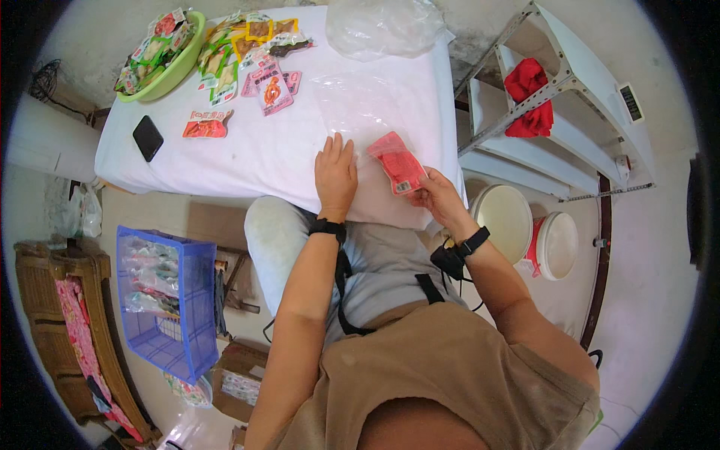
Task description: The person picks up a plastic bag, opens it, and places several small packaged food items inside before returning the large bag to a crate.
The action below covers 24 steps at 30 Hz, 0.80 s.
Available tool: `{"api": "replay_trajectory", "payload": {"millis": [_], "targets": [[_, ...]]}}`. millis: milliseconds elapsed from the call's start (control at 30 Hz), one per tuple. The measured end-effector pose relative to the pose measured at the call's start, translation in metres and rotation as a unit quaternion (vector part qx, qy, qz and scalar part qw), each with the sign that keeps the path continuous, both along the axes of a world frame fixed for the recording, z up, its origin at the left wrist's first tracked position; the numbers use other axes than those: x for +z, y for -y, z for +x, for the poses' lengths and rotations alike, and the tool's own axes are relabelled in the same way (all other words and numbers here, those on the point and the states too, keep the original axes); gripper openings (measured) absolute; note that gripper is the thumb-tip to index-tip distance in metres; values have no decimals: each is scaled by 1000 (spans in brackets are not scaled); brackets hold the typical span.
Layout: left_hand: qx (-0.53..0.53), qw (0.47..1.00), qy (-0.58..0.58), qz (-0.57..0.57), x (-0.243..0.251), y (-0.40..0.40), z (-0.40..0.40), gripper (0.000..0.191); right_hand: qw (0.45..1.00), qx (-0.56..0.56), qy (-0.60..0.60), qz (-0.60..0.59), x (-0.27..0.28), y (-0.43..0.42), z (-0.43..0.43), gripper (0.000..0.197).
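In my right hand (437, 194) is a red foil snack packet (395, 160), gripped at its lower right corner and bearing print on the side facing up. My left hand (336, 173) lies palm down with extended fingers at the near left edge of a clear plastic bag (357, 104). That bag is spread flat on the white tablecloth (270, 163), and the packet is over its right part. Several pink-and-white packets (271, 90) lie beyond my left hand. Farther left is a single red packet (206, 124).
A black phone (148, 138) lies near the table's left edge. Behind it, a green basin (169, 81) is heaped with packets. More green and yellow packets (225, 73) are beside it. Clear plastic bags (382, 31) bunch at the back. A metal shelf (529, 152) and white buckets (502, 222) stand right.
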<state>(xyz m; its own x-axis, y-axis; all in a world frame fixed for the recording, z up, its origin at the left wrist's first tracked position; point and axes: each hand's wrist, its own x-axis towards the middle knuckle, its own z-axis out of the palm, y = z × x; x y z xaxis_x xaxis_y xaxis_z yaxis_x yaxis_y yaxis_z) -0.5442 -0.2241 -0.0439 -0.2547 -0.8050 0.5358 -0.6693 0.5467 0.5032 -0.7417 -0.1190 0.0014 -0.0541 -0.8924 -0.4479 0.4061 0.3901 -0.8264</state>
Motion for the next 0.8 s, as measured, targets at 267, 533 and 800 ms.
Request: {"api": "replay_trajectory", "payload": {"millis": [267,533,800], "targets": [[7,998,52,28,-1,1,-1,38,997,-77,5,22,-19,22,7,17],[1,998,40,40,1,-1,1,43,994,-97,47,6,-3,9,8,15],[-20,998,41,38,6,-2,4,44,996,-83,26,2,-13,31,13,14]]}}
